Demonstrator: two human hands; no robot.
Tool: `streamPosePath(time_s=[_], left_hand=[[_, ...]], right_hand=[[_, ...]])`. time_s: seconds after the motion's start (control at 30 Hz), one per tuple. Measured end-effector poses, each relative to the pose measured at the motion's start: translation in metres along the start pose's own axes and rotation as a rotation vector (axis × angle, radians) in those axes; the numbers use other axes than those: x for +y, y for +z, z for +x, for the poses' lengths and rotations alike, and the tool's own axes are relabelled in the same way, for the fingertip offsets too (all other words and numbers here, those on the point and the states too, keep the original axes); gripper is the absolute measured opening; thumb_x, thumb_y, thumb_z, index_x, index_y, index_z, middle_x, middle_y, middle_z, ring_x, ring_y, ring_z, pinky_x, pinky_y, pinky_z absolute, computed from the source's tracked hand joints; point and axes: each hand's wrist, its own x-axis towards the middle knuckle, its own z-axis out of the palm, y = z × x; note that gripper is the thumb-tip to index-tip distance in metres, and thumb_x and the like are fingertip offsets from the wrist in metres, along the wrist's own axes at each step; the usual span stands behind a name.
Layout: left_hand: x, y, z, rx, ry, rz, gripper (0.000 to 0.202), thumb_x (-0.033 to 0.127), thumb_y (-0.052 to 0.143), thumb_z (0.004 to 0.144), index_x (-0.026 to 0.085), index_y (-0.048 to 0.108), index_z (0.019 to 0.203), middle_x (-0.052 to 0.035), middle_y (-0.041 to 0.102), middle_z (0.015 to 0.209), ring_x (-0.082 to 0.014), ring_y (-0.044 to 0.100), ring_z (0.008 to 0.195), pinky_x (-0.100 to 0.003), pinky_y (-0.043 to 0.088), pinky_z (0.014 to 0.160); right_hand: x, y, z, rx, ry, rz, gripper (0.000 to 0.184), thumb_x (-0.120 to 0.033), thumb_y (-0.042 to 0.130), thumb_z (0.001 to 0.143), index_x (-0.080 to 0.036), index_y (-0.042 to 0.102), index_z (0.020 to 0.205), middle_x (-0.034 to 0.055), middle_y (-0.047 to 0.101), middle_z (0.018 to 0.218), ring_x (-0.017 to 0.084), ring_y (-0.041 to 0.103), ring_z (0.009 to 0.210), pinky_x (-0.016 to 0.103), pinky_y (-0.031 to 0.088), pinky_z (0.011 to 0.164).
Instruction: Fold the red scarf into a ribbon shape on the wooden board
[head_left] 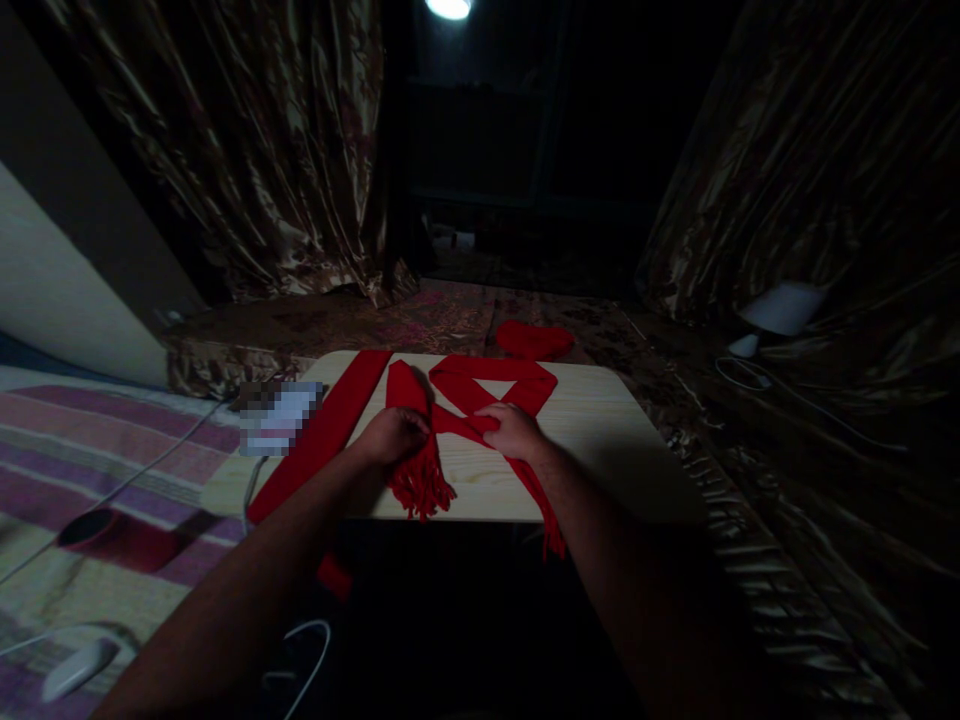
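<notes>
A red scarf (495,370) with fringed ends lies looped and crossed over itself on a pale wooden table (592,430). My left hand (394,435) is closed on the scarf just above one fringe, which hangs toward the table's front edge. Around the crossing strip, to the right, my right hand (514,432) has its fingers closed on the cloth. The other fringe drops over the front edge beside my right forearm. Along the table's left side runs a wide red strip of cloth (330,420); whether it belongs to the same scarf I cannot tell.
A folded red cloth item (534,340) lies behind the table. To the left is a striped bed cover (45,440) with a red cylinder (120,540), a white mouse-like object (79,668) and cables. A white lamp (784,308) stands at right; patterned curtains hang behind.
</notes>
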Motion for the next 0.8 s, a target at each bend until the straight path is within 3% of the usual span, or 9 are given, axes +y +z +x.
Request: streamPosePath(time_s=[0.23,0.43,0.63,0.8], left_hand=[[0.007,0.003,0.001,-0.033,0.015,0.213,0.019,0.030,0.059,0.077,0.023,0.075,0.084,-0.0021,0.076,0.089,-0.0185,0.068,0.081,-0.026,0.049,0.077],[0.017,0.007,-0.002,-0.003,0.004,0.378,0.024,0.030,0.047,0.086,0.021,0.068,0.086,-0.0089,0.073,0.094,-0.0216,0.066,0.081,-0.030,0.046,0.074],[0.013,-0.001,-0.010,-0.018,-0.016,0.064,0.024,0.042,0.049,0.086,0.021,0.057,0.079,-0.0035,0.064,0.074,-0.0174,0.056,0.066,-0.029,0.043,0.064],[0.007,-0.006,-0.022,-0.099,-0.119,-0.289,0.033,0.052,0.058,0.080,0.020,0.053,0.077,0.0027,0.052,0.063,-0.0116,0.043,0.054,-0.024,0.036,0.052]], right_hand=[[-0.006,-0.005,-0.002,-0.007,0.002,-0.005,0.048,-0.013,0.068,0.068,-0.023,0.074,0.115,0.0043,0.071,0.121,0.021,0.062,0.113,0.031,0.045,0.106],[-0.009,-0.007,-0.003,-0.012,0.017,-0.006,0.047,-0.013,0.068,0.068,-0.024,0.075,0.114,0.0033,0.071,0.121,0.021,0.064,0.112,0.031,0.047,0.105],[-0.009,-0.006,-0.003,-0.017,0.048,-0.014,0.047,-0.014,0.069,0.069,-0.025,0.074,0.115,0.0015,0.071,0.122,0.020,0.063,0.114,0.030,0.046,0.105],[-0.005,-0.003,-0.002,-0.011,0.027,-0.005,0.047,-0.015,0.069,0.069,-0.024,0.074,0.115,0.0028,0.071,0.122,0.020,0.063,0.113,0.030,0.046,0.105]])
